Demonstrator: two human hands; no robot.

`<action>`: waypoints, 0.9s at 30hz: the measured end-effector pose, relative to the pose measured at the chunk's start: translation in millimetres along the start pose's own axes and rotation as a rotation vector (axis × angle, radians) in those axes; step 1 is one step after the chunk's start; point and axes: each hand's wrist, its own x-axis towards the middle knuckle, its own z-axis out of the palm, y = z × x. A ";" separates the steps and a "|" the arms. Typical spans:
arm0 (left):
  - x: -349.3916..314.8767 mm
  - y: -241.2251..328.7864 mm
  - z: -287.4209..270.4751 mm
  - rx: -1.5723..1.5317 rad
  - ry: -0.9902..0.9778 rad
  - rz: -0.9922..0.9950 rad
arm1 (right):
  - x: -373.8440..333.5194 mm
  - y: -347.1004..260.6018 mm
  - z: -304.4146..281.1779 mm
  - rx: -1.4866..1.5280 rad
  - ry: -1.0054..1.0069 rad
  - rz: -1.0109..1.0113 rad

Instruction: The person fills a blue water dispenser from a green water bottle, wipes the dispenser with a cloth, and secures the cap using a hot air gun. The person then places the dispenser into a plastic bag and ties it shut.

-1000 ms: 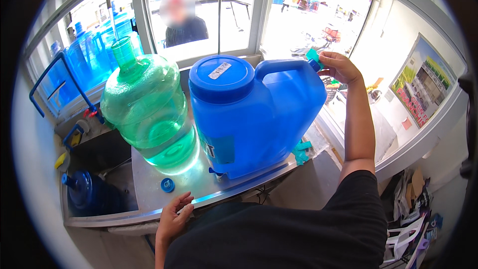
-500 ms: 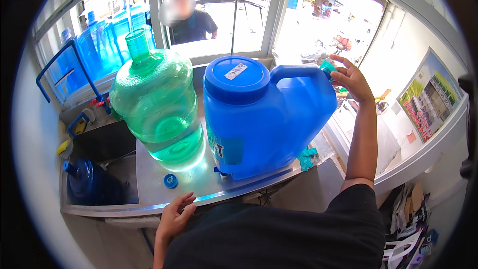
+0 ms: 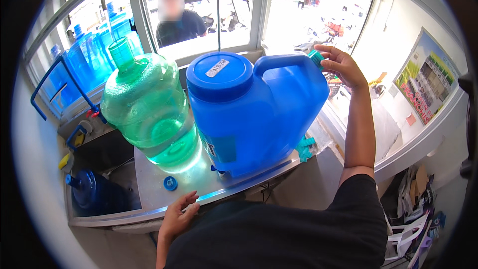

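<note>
A large blue jug [image 3: 279, 114] with a wide round lid and a loop handle stands on the metal counter [image 3: 149, 184]. On its spout, at the upper right, sits a ribbed green cap [image 3: 315, 59]. My right hand [image 3: 343, 67] grips this cap with the thumb and fingers. Left of the jug is a clear green round bottle [image 3: 149, 104], partly filled with water, a thin tube above its open neck. My left hand [image 3: 180, 214] hovers by the counter's front edge, fingers loosely apart and holding nothing. Near it lies a small blue cap [image 3: 170, 184].
At the left a sink [image 3: 130, 169] holds a dark blue round bottle [image 3: 97, 192]. Several blue containers [image 3: 94, 45] stand behind the left window. Green strips [image 3: 304, 148] lie beside the jug's base. A person [image 3: 180, 29] is outside the window. Clutter [image 3: 408, 209] fills the lower right.
My view has shifted slightly, so the jug and bottle sit further left in the picture. My right hand stays at the green cap. The person outside leans lower.
</note>
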 end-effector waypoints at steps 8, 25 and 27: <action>2.7 -14.2 4.6 -0.061 0.029 0.000 | -66.8 136.7 41.6 -0.144 0.449 0.477; 0.1 -17.6 19.2 -0.044 -0.005 -0.091 | -105.6 259.5 144.0 -0.918 0.339 0.889; -2.7 -18.3 18.6 -0.026 0.012 -0.065 | -106.8 260.7 143.8 -0.921 0.340 0.881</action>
